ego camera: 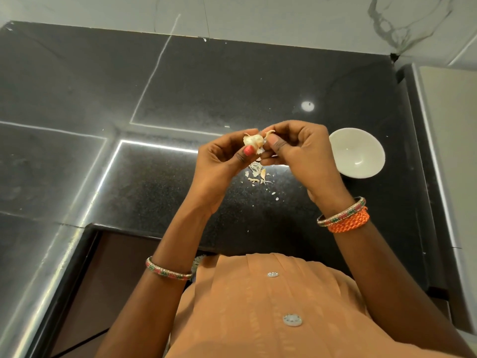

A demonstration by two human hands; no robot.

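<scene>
A pale garlic bulb (253, 141) with papery skin is held up above the black counter. My left hand (224, 161) grips it from the left, thumb on its lower side. My right hand (296, 148) pinches the bulb's right side, where a flap of skin sticks up, between thumb and fingers. Bits of peeled skin and a small clove piece (258, 174) lie on the counter straight below the hands. A white bowl (357, 152) stands just right of my right hand, and it looks empty.
The black granite counter (180, 81) stretches left and far, backed by a white marble wall (284, 16). Its front edge (144, 232) runs near my body, with a step down at the left. A raised ledge (444, 151) borders the right side.
</scene>
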